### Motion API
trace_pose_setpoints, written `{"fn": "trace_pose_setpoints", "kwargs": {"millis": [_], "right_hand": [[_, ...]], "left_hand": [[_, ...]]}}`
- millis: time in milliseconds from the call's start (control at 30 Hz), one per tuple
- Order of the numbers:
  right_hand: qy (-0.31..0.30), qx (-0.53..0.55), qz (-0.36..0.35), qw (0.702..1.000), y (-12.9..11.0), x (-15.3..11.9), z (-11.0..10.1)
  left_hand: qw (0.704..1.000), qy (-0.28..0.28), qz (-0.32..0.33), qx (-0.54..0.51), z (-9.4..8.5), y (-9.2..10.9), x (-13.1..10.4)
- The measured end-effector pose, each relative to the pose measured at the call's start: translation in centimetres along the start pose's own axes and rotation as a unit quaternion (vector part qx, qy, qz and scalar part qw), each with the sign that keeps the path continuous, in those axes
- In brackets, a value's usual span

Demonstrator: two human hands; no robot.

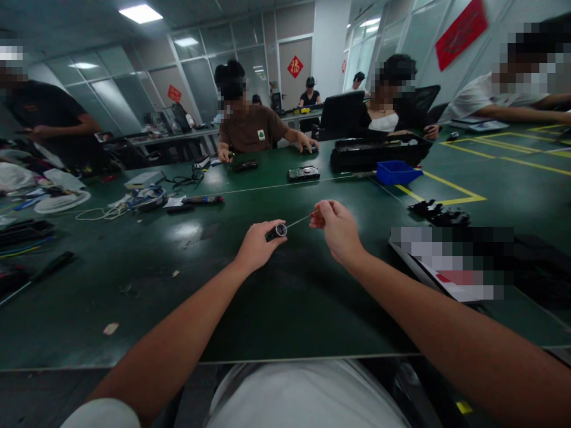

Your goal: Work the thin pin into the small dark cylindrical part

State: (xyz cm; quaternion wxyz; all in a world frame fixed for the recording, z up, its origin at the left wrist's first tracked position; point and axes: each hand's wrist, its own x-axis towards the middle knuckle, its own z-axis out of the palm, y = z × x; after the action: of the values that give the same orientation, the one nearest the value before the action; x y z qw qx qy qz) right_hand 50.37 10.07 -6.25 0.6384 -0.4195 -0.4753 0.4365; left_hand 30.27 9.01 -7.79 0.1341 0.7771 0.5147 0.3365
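Observation:
My left hand (257,245) is closed around a small black part with a silver-rimmed round end (281,230); its exact kind is unclear. In my right hand (335,229) is a thin screwdriver (298,222), gripped by a reddish handle mostly hidden by the fingers. Its slim shaft points left, and the tip reaches the edge of the black part or passes behind it; I cannot tell which. Both hands are above the green table (303,315), in front of my body.
A circuit-board part (304,173) and a blue bin (397,172) stand beyond my hands. To the left lie a dark tool (203,200) and tangled cables (147,199). Black pieces (439,213) lie right. A person in brown (254,131) works across the table.

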Motion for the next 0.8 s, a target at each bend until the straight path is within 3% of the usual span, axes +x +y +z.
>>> {"fn": "trace_pose_setpoints", "kwargs": {"millis": [167,467,600,733,800], "right_hand": [[-0.021,-0.102,-0.071,0.992,-0.2,-0.7,0.3],[-0.052,-0.142,-0.108,0.983,-0.8,-1.1,0.2],[-0.042,-0.078,-0.049,0.995,-0.3,-0.4,0.1],[-0.064,0.036,0.105,0.992,0.8,0.7,-0.2],[-0.042,0.029,0.086,0.995,1.0,0.9,-0.3]], "left_hand": [[1.000,0.002,0.002,-0.002,-0.1,0.4,-0.1],[1.000,0.006,0.009,0.015,-0.2,0.5,-0.2],[1.000,0.016,0.014,-0.006,-0.3,0.2,-0.1],[0.999,0.028,0.018,-0.027,-0.3,-0.1,-0.1],[1.000,0.020,0.018,-0.014,-0.3,0.1,-0.1]]}}
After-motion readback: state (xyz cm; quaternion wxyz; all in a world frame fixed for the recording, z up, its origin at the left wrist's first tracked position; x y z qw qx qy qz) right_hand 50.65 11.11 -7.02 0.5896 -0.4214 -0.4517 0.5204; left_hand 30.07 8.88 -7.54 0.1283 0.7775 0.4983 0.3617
